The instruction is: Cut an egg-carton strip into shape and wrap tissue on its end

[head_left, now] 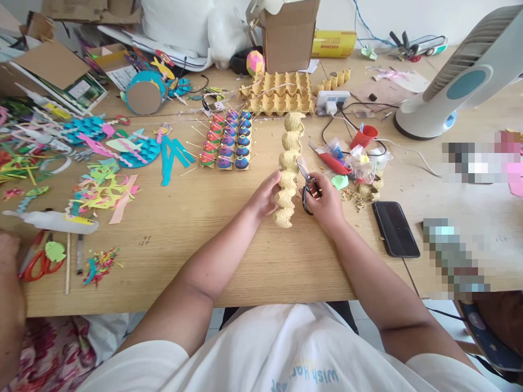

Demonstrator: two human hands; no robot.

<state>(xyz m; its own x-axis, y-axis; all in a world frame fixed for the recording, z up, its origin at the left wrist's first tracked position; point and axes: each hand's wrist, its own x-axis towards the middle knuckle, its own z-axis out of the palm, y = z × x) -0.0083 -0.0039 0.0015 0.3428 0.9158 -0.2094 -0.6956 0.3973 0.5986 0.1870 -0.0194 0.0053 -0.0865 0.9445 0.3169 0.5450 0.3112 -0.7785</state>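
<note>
A long strip of tan egg-carton cups [289,182] is held above the table, its row of bumps running away from me. My left hand [267,194] is closed around the strip's left side. In my right hand [327,202] I grip black-handled scissors [307,196], fingers in the loops. The scissor blades reach the right edge of the strip, about midway along it. Left of the strip stand three painted rows of egg-carton cups [227,140], red, purple and blue, with pins sticking out.
Behind lies an uncut egg tray [281,93]. To the right are plastic bags and scraps [359,163], a red cup [364,136], a phone [395,228] and a white fan [445,92]. Paper scraps [104,185], a glue bottle [61,222] and orange-handled scissors [38,265] lie left, near another person's arm [10,294].
</note>
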